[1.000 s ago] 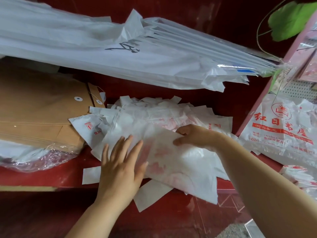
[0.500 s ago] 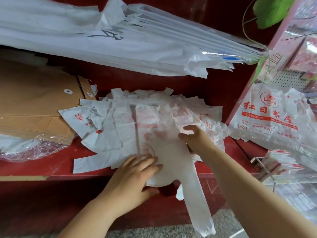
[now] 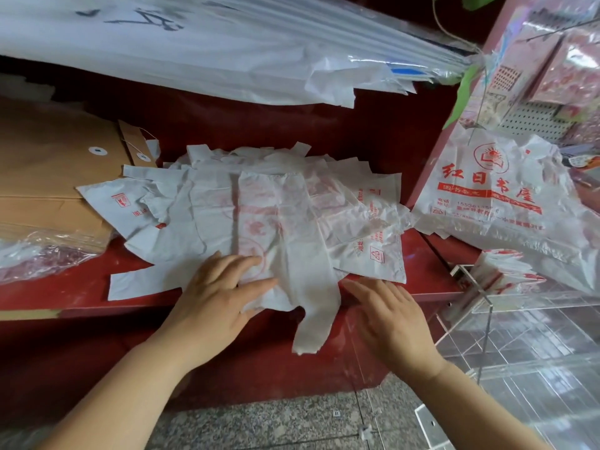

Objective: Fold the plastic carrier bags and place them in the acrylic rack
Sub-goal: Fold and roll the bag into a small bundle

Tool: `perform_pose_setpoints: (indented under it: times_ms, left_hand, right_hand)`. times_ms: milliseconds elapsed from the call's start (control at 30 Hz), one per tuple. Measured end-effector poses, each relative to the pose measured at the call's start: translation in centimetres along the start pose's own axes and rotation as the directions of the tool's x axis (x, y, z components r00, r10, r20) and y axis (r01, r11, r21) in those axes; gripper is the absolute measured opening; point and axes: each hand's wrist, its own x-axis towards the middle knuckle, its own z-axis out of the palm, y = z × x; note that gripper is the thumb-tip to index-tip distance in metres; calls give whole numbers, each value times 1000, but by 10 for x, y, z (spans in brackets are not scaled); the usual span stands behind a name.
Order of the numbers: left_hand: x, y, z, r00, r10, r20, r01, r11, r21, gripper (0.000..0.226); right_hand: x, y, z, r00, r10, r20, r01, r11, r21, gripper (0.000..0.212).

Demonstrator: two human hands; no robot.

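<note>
Grip, left hand (image 3: 220, 287): wide, fingers laid out straight and pressed flat on the near end of the top carrier bag (image 3: 279, 228); nothing is pinched. Grip, right hand (image 3: 389, 316): likewise wide and holding nothing, fingers extended at the edge of the table (image 3: 65, 293), just right of the bag's handle strip (image 3: 315, 323), which hangs over that edge; whether the strip is touched cannot be told. Hazards, as judged: the bag is thin and slick and is laid on a loose pile of bags (image 3: 357, 203), so a fold pressed by one palm alone may drag the sheets beneath or spring open; the dangling handle may be left out of the fold, or may pull the bag off the edge if the left palm is lifted. Position: the top bag is spread lengthwise away from the person, its near end under the left fingers, its body beyond both hands. The acrylic rack (image 3: 487, 306) is set to the right, near the right hand, with folded bags (image 3: 506, 271) already held in it. Brown envelopes (image 3: 48, 177) are stacked at left.
</note>
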Motion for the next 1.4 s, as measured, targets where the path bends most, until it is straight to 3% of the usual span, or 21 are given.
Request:
perform_pose_setpoints:
  times_ms: [100,267,567,700,767,800,867,967,1067,1267,1367,1400]
  left_hand:
    - [-1,1,-1,999,3,34,-3,1000,0,46]
    - [-3,0,0,999,11,45,-10,1000,-24,45]
    - [-2,-4,0,998,19,60,-15,998,-65,43]
    - [-3,-7,-1,998,13,67,-4,991,-135,43]
    - [-4,-10,-5,997,-47,63,61,966,-250,38]
    - [-5,-13,-9,990,-114,80,135,933,-334,40]
    - [-10,-18,-15,963,-197,182,262,836,-482,69]
    - [-12,-24,-19,923,-266,277,379,749,-544,91]
    - [-11,-21,-19,923,-284,259,384,723,-574,81]
    - [-12,-18,-17,961,-196,195,267,841,-470,26]
    - [-11,-17,-16,962,-217,164,266,880,-394,51]
    - [-11,-17,-16,960,-218,174,271,878,-395,44]
  right_hand:
    - [2,1,10,984,-161,-81,145,974,-173,41]
    - [6,8,30,958,-286,-33,270,932,-242,45]
    - [12,0,43,935,-305,-183,299,952,-59,27]
    - [5,8,45,949,-280,-148,250,949,-193,32]
    - [2,12,44,958,-260,-119,225,942,-248,42]
    - [1,13,43,961,-253,-107,219,941,-257,47]
    - [1,12,42,966,-238,-101,208,947,-245,48]
    - [4,5,42,962,-228,-149,195,958,-210,32]
    - [11,-7,48,949,-267,-169,235,954,-184,27]
    - [19,-24,54,907,-356,-223,348,934,-79,19]
    - [23,-26,49,919,-337,-207,355,933,54,16]
    - [24,-26,46,933,-305,-188,330,936,118,16]
